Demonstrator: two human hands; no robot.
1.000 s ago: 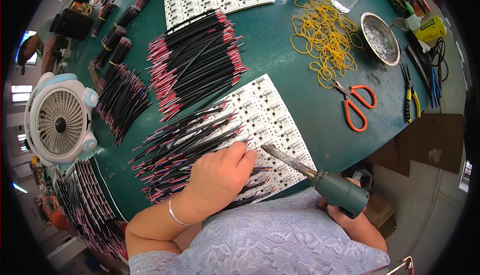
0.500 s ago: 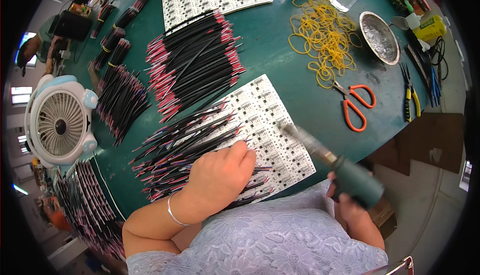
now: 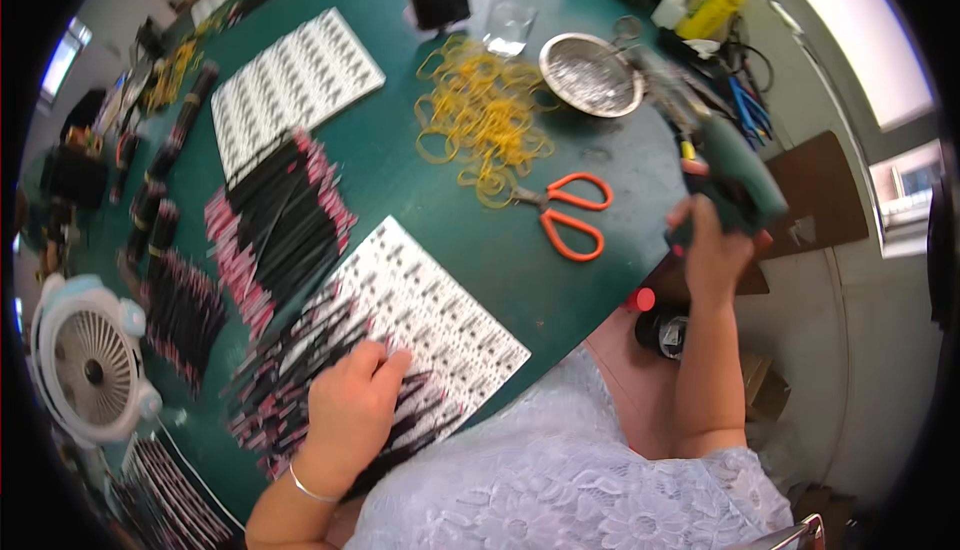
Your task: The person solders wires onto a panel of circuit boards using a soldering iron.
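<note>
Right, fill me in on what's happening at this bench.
A person sits at a green table. The left hand presses flat on a white circuit panel where black-and-red wires lie across it. The right hand grips a green-handled soldering tool, held up at the table's right edge, away from the panel. Orange scissors, yellow rubber bands and a metal strainer lie beyond; a small fan sits at the left.

Orange scissors [image 3: 566, 212], yellow rubber bands [image 3: 478, 120], metal strainer [image 3: 590, 74], white fan [image 3: 88, 368].
</note>
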